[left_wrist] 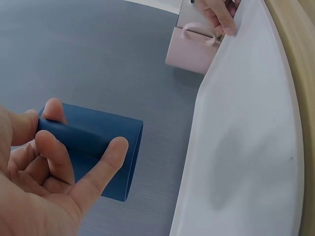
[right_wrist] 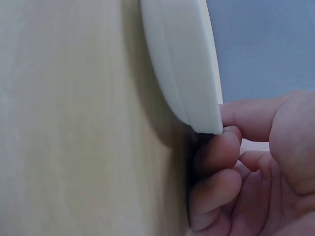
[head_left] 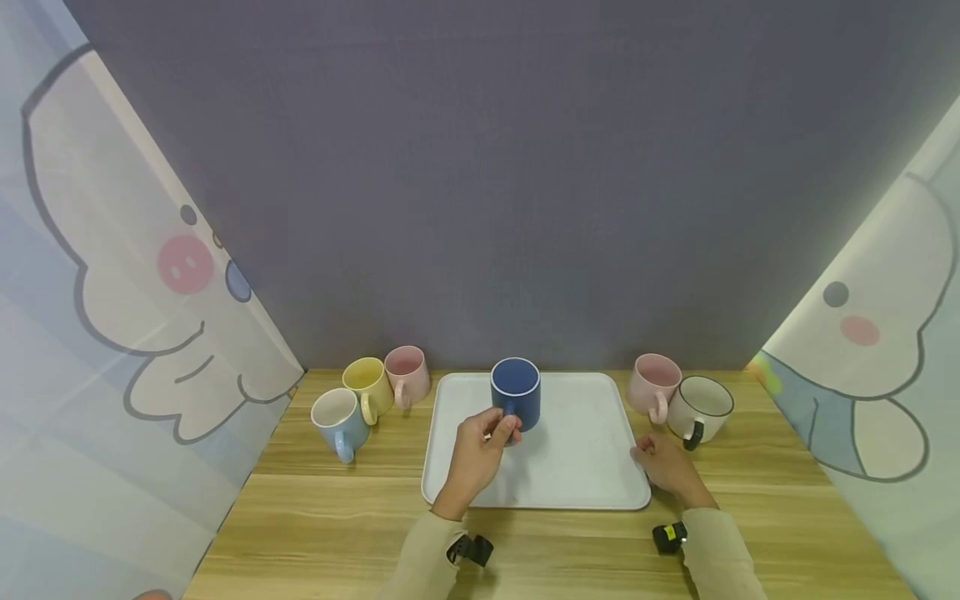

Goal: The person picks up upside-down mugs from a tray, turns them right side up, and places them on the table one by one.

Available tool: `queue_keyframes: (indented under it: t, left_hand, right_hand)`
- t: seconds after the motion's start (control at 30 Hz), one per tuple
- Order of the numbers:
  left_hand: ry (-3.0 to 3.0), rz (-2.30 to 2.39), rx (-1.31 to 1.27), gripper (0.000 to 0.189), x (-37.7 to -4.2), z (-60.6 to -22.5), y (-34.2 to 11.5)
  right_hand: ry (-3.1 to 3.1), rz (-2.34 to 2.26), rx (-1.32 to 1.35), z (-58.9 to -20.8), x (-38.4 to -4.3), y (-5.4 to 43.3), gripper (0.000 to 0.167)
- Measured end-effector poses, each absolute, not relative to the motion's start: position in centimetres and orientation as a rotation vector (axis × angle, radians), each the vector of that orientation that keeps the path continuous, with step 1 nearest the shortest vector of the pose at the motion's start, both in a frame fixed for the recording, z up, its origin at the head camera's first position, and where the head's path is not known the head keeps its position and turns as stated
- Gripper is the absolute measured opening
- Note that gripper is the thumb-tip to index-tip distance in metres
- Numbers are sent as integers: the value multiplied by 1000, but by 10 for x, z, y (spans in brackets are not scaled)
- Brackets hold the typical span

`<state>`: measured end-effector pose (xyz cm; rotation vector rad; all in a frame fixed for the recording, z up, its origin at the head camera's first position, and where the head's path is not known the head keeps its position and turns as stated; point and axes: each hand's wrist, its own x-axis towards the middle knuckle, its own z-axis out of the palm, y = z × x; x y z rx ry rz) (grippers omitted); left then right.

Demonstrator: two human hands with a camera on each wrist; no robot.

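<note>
My left hand [head_left: 477, 454] grips a dark blue mug [head_left: 517, 385] by its handle. The mug is held above the white tray [head_left: 577, 450], its mouth upward in the head view. Fingers curl round the handle in the left wrist view, and one fingertip [left_wrist: 118, 147] lies along the mug's side [left_wrist: 98, 123]. At the tray's right edge, my right hand [head_left: 670, 471] pinches the rim [right_wrist: 192, 73], thumb on one side and curled fingers on the other. A pink mug [head_left: 654, 379] and a white mug with black handle [head_left: 701, 408] stand just beyond that hand.
Left of the tray stand a light blue mug [head_left: 339, 419], a yellow mug [head_left: 369, 386] and another pink mug [head_left: 407, 375]. All are on the wooden table [head_left: 330, 533]. A grey wall [head_left: 510, 183] closes off the back, with printed cloths at both sides.
</note>
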<state>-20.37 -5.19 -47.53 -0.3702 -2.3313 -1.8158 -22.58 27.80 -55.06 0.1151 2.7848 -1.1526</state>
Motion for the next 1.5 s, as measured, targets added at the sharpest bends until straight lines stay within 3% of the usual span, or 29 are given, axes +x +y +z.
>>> queue_keyframes:
  t: [0.33, 0.57, 0.8, 1.0, 1.2, 1.5]
  left_hand:
    - [-2295, -1922, -365, 27, -207, -473, -54]
    - [-2019, -2407, -399, 34, -206, -478, -55]
    - [-1621, -2821, -457, 27, -205, -481, -56]
    - [-1208, -3079, -529, 40, -203, -485, -57]
    - [-886, -3218, -559, 50, -202, -488, -56]
    - [-685, -3289, -523, 48, -202, -489, -54]
  right_hand:
    - [2804, -1114, 101, -552, -227, 279, 24]
    - [2800, -1128, 107, -552, -227, 278, 23]
    - [2794, -1142, 108, -551, -226, 278, 24]
    - [2795, -1149, 115, -551, -226, 278, 24]
    - [2788, -1151, 115, -553, -226, 279, 22]
    - [2797, -1162, 99, -555, -227, 280, 21]
